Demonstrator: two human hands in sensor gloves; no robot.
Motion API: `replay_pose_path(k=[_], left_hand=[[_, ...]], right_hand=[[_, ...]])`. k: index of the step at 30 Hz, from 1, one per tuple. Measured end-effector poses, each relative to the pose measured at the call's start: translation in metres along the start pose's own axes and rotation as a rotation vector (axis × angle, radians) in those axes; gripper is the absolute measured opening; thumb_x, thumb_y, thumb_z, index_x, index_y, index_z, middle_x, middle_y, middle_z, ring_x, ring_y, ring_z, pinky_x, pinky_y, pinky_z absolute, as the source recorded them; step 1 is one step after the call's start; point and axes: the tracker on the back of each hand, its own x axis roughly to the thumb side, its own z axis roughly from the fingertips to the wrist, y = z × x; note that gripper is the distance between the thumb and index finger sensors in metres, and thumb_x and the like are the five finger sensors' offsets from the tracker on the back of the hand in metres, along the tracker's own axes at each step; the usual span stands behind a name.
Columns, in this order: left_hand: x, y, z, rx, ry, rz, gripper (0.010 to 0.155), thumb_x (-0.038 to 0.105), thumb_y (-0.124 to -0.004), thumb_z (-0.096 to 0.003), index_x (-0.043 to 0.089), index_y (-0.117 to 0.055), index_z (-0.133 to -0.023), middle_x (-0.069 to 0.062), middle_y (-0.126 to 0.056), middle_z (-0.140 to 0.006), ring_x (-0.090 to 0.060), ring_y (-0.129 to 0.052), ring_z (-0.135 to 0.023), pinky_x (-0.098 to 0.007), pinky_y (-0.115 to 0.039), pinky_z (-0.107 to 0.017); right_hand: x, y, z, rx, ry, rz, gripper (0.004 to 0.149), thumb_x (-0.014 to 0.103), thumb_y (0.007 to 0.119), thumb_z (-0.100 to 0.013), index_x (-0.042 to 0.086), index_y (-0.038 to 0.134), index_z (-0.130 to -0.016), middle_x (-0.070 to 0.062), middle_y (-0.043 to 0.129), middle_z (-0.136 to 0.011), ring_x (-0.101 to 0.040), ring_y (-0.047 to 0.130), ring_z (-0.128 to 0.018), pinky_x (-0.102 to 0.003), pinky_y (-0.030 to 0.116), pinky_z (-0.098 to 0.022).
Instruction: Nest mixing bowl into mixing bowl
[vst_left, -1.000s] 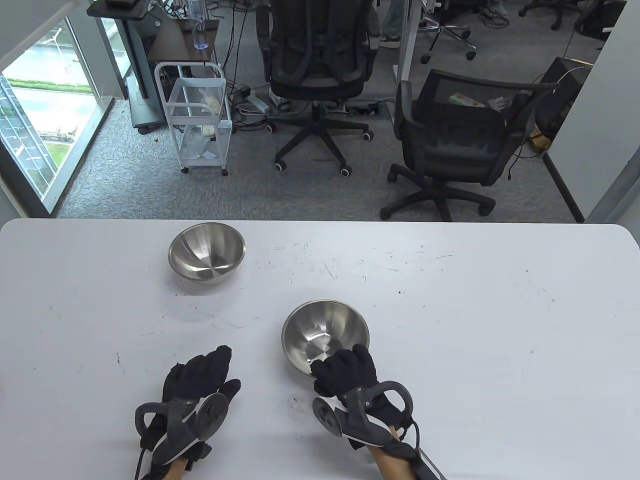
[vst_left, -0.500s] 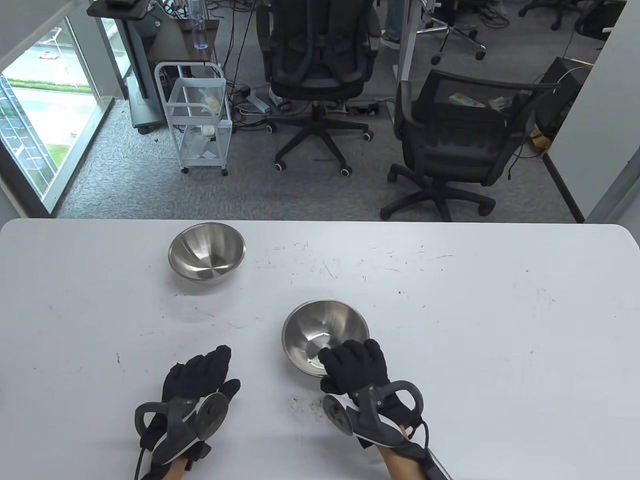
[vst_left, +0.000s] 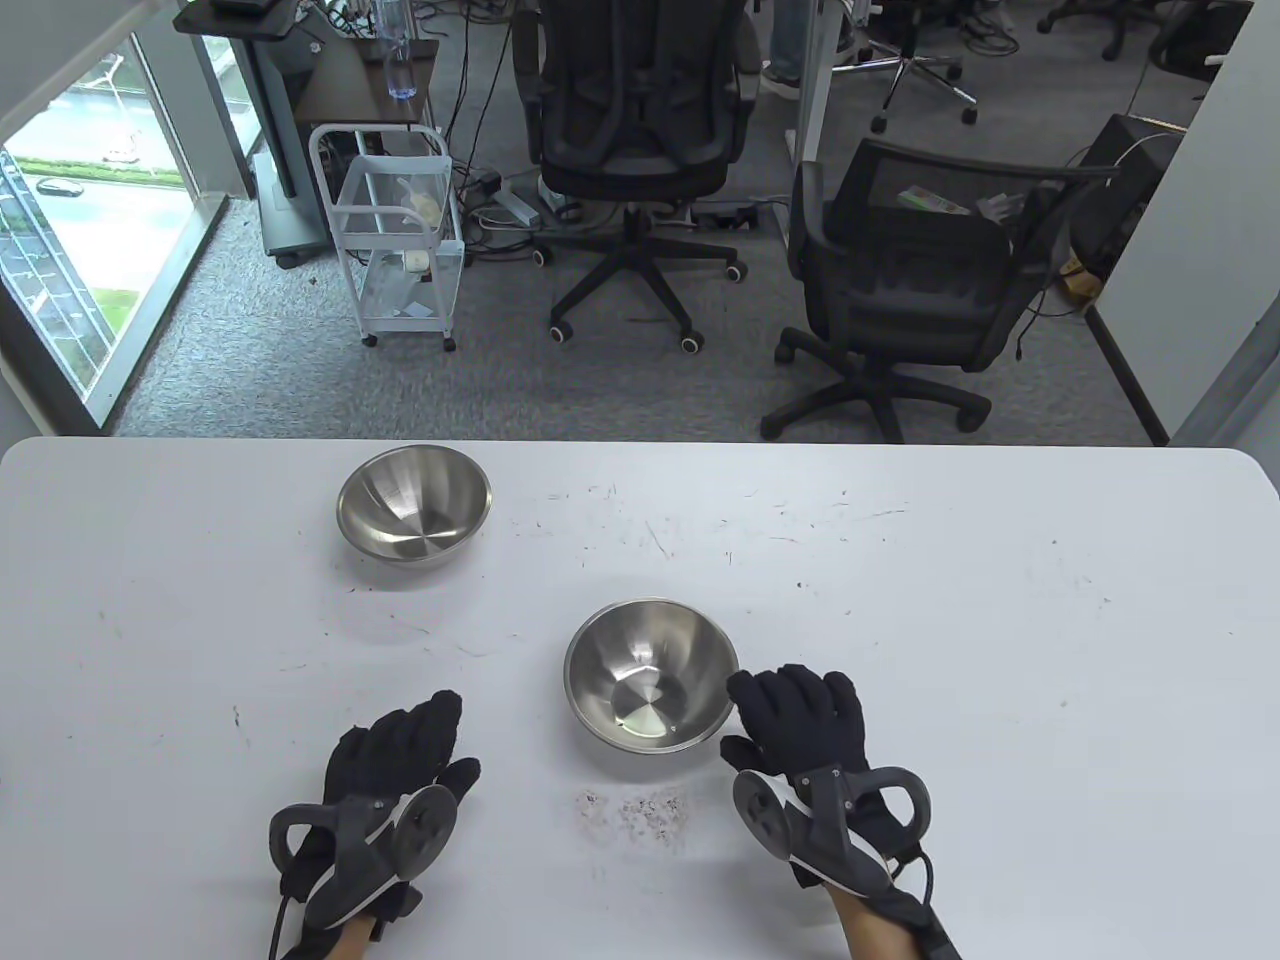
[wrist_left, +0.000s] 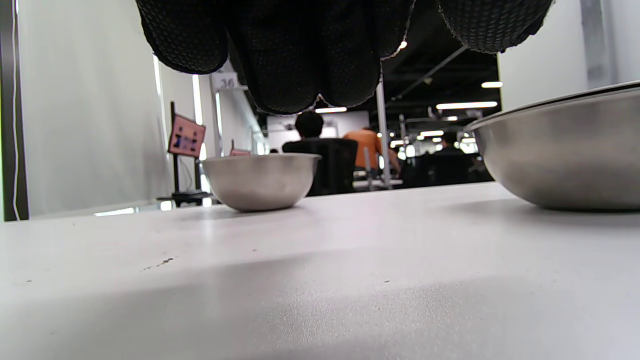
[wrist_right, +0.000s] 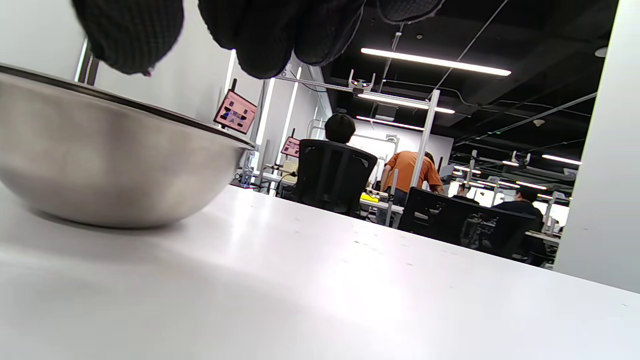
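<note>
Two steel mixing bowls stand upright and apart on the white table (vst_left: 900, 620). The near bowl (vst_left: 650, 675) is at the centre front; it also shows in the right wrist view (wrist_right: 110, 165) and the left wrist view (wrist_left: 565, 155). The far bowl (vst_left: 414, 505) is at the back left, small in the left wrist view (wrist_left: 260, 181). My right hand (vst_left: 800, 715) lies flat on the table just right of the near bowl, empty. My left hand (vst_left: 405, 745) lies flat on the table left of the near bowl, empty.
A patch of dark specks (vst_left: 635, 812) marks the table in front of the near bowl. Office chairs (vst_left: 900, 290) and a white cart (vst_left: 395, 240) stand on the floor beyond the table's far edge.
My right hand has let go of the near bowl's front rim and moved right onto the table. The bowl stays in place. My left hand has not moved.
</note>
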Motion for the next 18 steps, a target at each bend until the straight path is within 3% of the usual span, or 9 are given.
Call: replay_pose_path(k=[18], left_hand=[[0.01,0.001,0.004,0.056,-0.038,-0.024,0.072,0.062,-0.067,-0.0482,0.033,-0.058,-0.114,0.009,-0.084,-0.108,-0.02,-0.088,-0.097,-0.054,-0.073,-0.072]], right_hand=[[-0.022,0.012,0.019,-0.008,0.054,0.016,0.065,0.057,0.081,-0.039,0.034,0.07,-0.099,0.008,0.085,-0.098,-0.024,0.079,-0.097,-0.057,0.059,-0.073]])
